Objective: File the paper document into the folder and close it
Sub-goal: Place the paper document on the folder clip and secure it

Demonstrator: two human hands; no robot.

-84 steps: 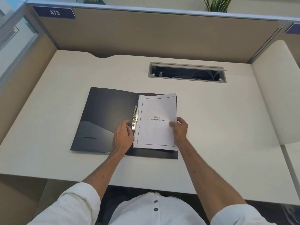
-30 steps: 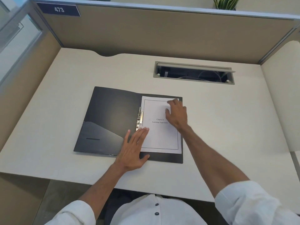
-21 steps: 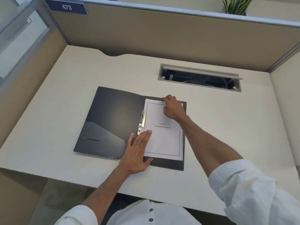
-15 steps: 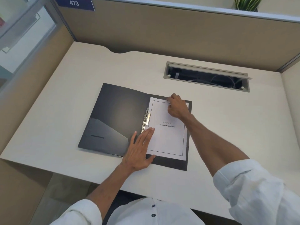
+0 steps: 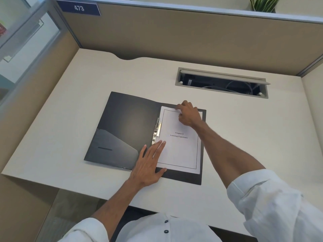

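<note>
Desk point(image 5: 244, 137): pale tabletop inside a cubicle with tan partitions.
Folder point(image 5: 125, 130): black, lying open and flat near the middle of the tabletop, its near edge close to the front edge; the left flap carries a slanted pocket at its near corner.
Clip point(image 5: 156, 131): metal, running along the spine between the two flaps.
Paper point(image 5: 180, 147): white sheet with a thin printed border and the words "Chapter 6 Learning Experience", lying on the right flap with its left edge against the clip; a black margin of the flap shows along its right and near sides.
Left hand point(image 5: 148, 165): flat, palm down, fingers stretched out and slightly spread; fingertips rest on the paper's near left part just below the clip, the thumb lies over the flap's near edge; it grips nothing.
Right hand point(image 5: 189, 114): at the paper's far edge, fingers curled down onto the sheet's top margin; whether they pinch the sheet or only press on it I cannot tell.
Cable slot point(image 5: 222, 83): open, toward the far right of the tabletop, wires inside.
Sign point(image 5: 79, 8): blue, "473", on the far partition's left end.
</note>
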